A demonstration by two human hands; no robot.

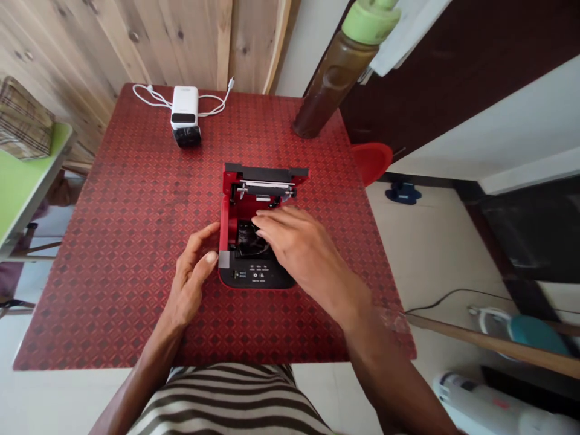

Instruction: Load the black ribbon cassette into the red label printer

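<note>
A red and black label printer (259, 276) sits on the table with its lid (265, 175) raised at the back. A black glossy bundle (247, 237) lies in its open compartment; its exact kind is unclear. My right hand (299, 241) reaches over the printer's right side, fingers pressed together at the bundle's edge, the thumb hidden beneath. Against the printer's left wall rests my left hand (194, 269), its fingers extended along the side and its thumb apart near the front corner.
The table (136, 241) has a red patterned cover. Toward the back are a white device (185, 106) with a white cable (215, 109) and a tall brown bottle (324, 84) with a green cap. A red stool (374, 162) stands beyond the right edge.
</note>
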